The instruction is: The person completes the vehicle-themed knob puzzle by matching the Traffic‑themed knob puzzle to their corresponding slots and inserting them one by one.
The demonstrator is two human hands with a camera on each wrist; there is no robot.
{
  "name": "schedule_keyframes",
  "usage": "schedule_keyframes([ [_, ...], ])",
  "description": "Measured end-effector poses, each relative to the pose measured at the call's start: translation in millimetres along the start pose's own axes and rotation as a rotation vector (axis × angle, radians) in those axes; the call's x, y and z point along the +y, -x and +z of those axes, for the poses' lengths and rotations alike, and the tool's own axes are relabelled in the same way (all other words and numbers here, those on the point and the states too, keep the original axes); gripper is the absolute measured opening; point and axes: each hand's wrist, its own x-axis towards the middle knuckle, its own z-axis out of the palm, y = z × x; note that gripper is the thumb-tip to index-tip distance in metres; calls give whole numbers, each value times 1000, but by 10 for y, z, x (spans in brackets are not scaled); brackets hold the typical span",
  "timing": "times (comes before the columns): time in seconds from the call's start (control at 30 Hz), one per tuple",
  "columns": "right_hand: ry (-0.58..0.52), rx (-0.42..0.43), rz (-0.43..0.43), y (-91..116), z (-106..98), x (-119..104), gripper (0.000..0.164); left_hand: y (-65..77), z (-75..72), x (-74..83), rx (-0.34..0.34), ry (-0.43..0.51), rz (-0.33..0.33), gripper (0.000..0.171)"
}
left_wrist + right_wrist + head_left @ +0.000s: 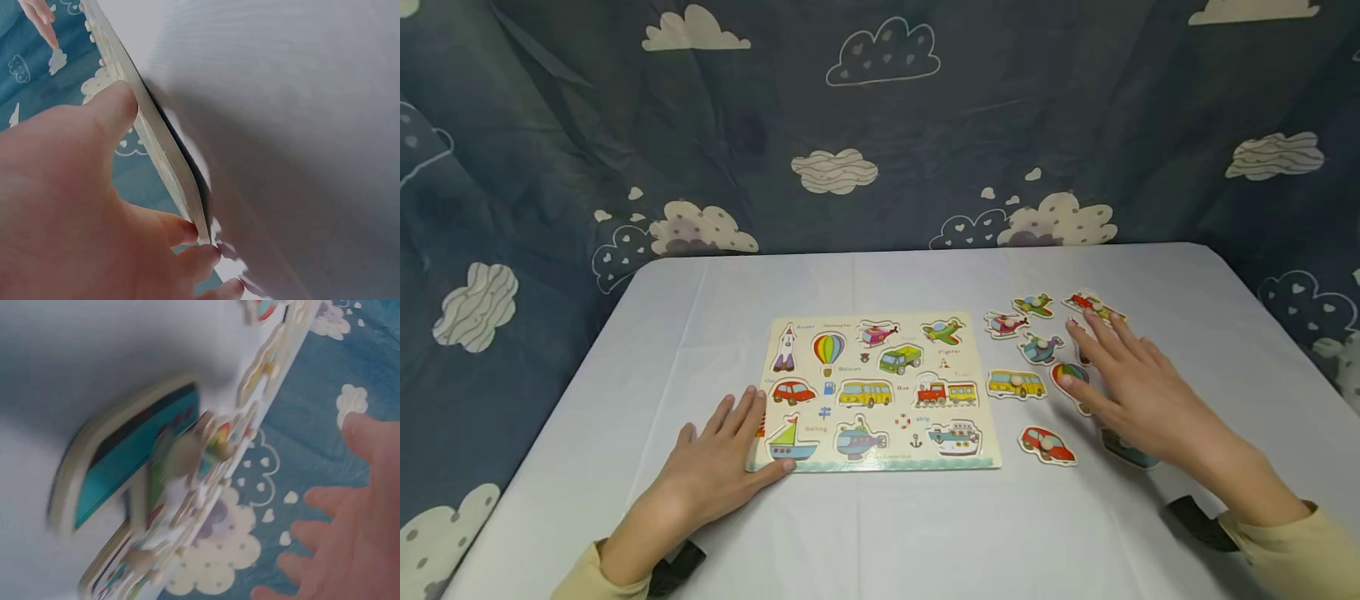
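Observation:
A wooden vehicle puzzle board (910,327) lies on the table. My left hand (711,458) rests at its lower left corner, thumb on the front edge and fingers along the left side. The left wrist view shows that thumb against the board's edge (165,153). My right hand (1142,400) hovers with fingers spread over loose knobbed pieces, holding nothing visible. Beneath or beside it lie a balloon piece (1070,375), a train piece (1084,300) and a teal-bottomed piece (134,453). My right hand hides other pieces in part.
Between board and right hand lie a yellow bus piece (1017,384), a red car piece (1047,447), a helicopter piece (1004,325), a green plane piece (1033,306) and a submarine piece (1041,348). A white cloth (865,533) covers the table; a cloud-patterned curtain (760,108) hangs behind.

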Motion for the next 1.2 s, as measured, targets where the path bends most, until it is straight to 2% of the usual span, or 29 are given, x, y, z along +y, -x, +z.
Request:
schedule_keyframes([
  [0.3,-70,-17,-57,-1,-30,137,79,-8,12,-1,5,0,28,102],
  [0.6,-91,-34,-38,-24,-24,89,81,-32,-17,12,-25,74,-13,104],
  [0.83,-123,-24,-57,-29,-41,74,77,-11,-36,23,-31,80,-26,104],
  [1.0,-185,-15,-76,-77,-44,80,73,-8,-33,22,-30,72,-29,104],
  [1.2,-306,47,-132,-167,-43,107,60,-10,-31,24,-27,74,-26,104],
])
